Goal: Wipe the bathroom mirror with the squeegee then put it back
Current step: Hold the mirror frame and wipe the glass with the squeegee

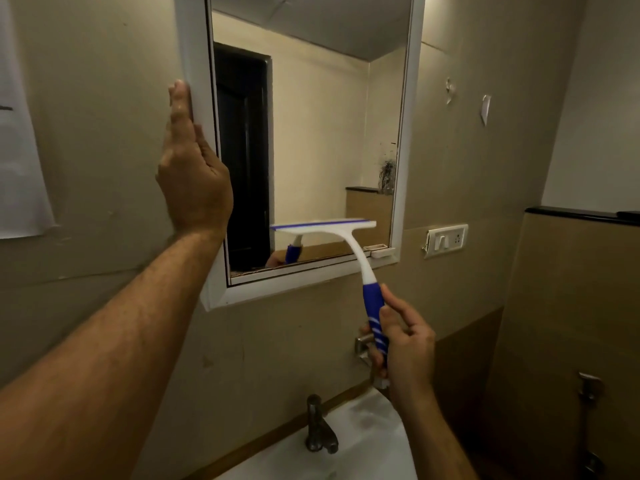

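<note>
2 hands (194,174), right fingers (393,315) gripping squeegee (346,237) handle

Dim yellowish indoor light, soft overall focus, wide-angle bending at the edges.

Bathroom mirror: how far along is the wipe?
Done: nothing provable. In hand: right hand holds the blue-and-white plastic squeegee, blade low on the white-framed mirror; left hand steadies the frame. Left: dark smudges near the right edge, then returning it.
</note>
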